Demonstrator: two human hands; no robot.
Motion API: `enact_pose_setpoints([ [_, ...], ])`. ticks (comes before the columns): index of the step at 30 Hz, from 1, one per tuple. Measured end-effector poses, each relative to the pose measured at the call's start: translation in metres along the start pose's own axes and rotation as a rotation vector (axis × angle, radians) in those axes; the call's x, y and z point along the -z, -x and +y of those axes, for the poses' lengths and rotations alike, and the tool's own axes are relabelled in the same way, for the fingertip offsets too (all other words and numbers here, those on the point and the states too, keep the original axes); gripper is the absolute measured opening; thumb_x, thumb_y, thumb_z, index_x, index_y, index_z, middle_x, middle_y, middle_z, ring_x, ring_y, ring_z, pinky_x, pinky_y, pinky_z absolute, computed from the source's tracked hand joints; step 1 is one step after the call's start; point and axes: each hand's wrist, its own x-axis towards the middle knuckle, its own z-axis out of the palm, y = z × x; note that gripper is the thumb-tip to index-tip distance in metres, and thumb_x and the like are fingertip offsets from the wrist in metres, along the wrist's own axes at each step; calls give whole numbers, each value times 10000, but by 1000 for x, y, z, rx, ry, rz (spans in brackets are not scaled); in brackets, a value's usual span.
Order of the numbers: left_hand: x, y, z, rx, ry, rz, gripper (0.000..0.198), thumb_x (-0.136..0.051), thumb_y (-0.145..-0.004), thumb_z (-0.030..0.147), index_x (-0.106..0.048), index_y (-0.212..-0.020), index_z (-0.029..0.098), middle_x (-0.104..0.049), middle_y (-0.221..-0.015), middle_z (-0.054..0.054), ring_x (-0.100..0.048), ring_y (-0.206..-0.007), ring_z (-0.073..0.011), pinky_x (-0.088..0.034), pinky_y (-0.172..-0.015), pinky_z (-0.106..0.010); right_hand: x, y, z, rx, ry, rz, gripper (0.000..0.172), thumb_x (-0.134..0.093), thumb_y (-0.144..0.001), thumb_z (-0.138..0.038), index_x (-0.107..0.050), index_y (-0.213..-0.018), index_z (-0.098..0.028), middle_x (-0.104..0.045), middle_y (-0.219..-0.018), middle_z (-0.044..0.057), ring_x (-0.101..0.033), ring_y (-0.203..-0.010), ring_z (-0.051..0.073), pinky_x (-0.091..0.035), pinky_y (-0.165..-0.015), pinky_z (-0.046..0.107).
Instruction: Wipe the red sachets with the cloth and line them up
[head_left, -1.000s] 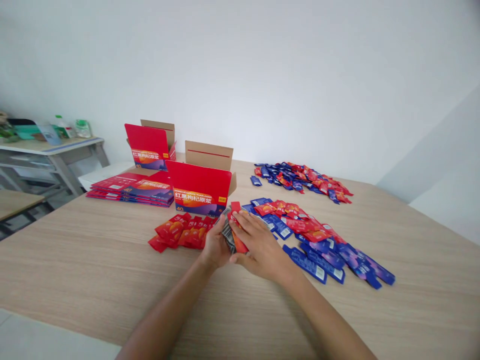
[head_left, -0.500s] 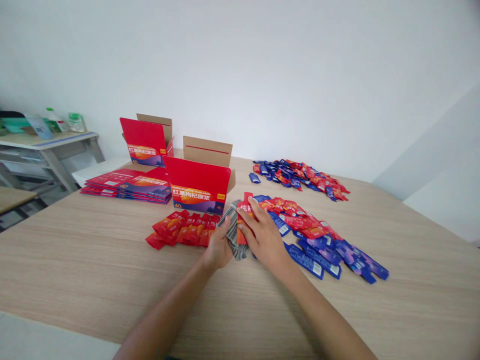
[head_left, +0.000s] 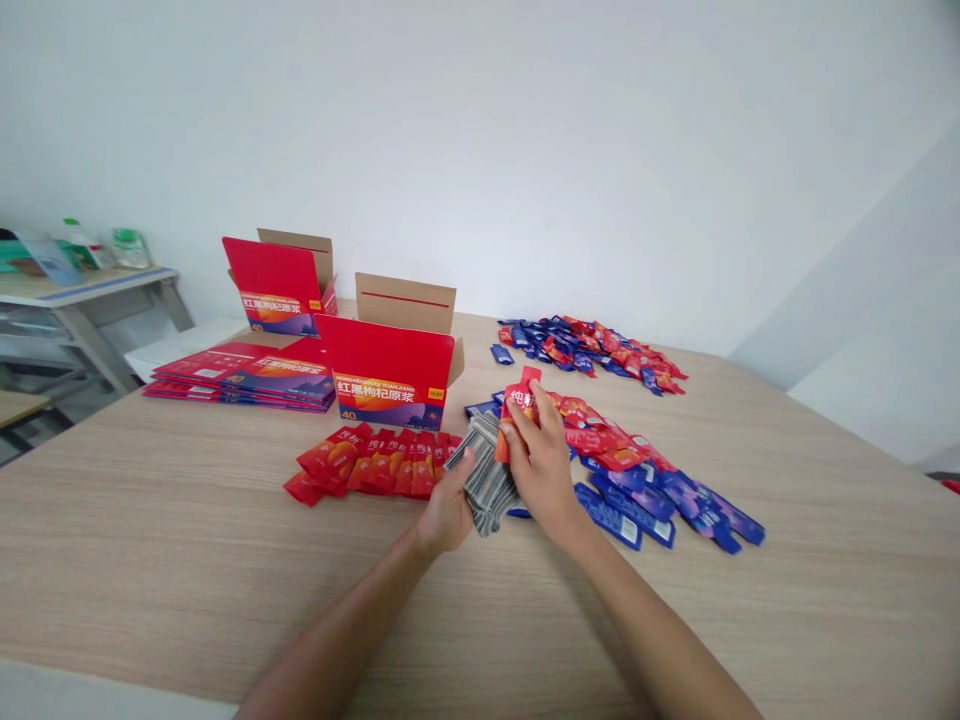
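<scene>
My left hand (head_left: 448, 505) is closed on a grey striped cloth (head_left: 486, 475) above the table. In my right hand (head_left: 541, 455) is a red sachet (head_left: 517, 405) with white lettering, held upright against the cloth, fingers over its front. Left of the hands lies a row of overlapping red sachets (head_left: 390, 462). To the right, a spread of red sachets (head_left: 600, 432) and long blue sachets (head_left: 622, 515) partly runs behind my right hand. An open red box (head_left: 390, 385) stands behind the red row, its flaps raised.
A second open box (head_left: 277, 290) stands farther back. Flat red cartons (head_left: 247, 372) are stacked on the left. A mixed heap of red and blue sachets (head_left: 592, 350) lies near the wall. A side table (head_left: 90, 285) with a bottle is at far left.
My right hand has moved slightly right and up, tilting the red sachet and showing more of the striped cloth. The view has shifted a little to the right.
</scene>
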Motion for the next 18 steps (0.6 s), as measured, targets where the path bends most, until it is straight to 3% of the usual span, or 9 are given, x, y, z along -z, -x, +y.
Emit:
enact_pose_setpoints([
  [2, 0, 0, 0, -2, 8, 8, 374, -540, -926, 340, -665, -1230, 163, -728, -1156, -124, -572, -1274, -284, -455, -1083, -454, 0, -1, 1, 7, -19, -32, 362, -428, -1014, -267, -609, -1324, -222, -384, -1557, 127, -364, -1432, 292, -327, -1144, 582],
  [6, -3, 3, 10, -11, 29, 23, 401, -497, -952, 367, -639, -1275, 177, -715, -1200, -110, -559, -1289, -282, -439, -1098, -458, 4, -2, -4, 57, -30, -232, 404, -350, -1034, -292, -600, -1333, -186, -440, -1518, 160, -410, -1406, 297, -344, -1133, 576],
  [9, -8, 4, 19, -30, 47, 25, 435, -447, -972, 407, -641, -1272, 159, -701, -1231, -113, -541, -1307, -284, -410, -1121, -453, 8, -1, -13, 97, 99, -345, 460, -441, -1000, -419, -551, -1384, -192, -422, -1523, 188, -391, -1402, 375, -232, -1136, 677],
  [13, -10, 4, 27, -30, 57, 43, 489, -372, -997, 416, -631, -1280, 114, -679, -1266, -142, -514, -1332, -287, -357, -1155, -464, 9, 1, -24, 119, 219, -415, 770, -610, -842, -646, -455, -1461, -214, -378, -1540, 216, -363, -1394, 446, -125, -1108, 751],
  [18, -10, 2, 29, -63, 79, 54, 508, -413, -983, 424, -594, -1325, 94, -651, -1307, -160, -479, -1361, -296, -314, -1177, -465, 13, -2, -29, 121, 304, -455, 786, -585, -829, -697, -435, -1477, -277, -348, -1562, 187, -269, -1431, 474, -127, -1089, 762],
])
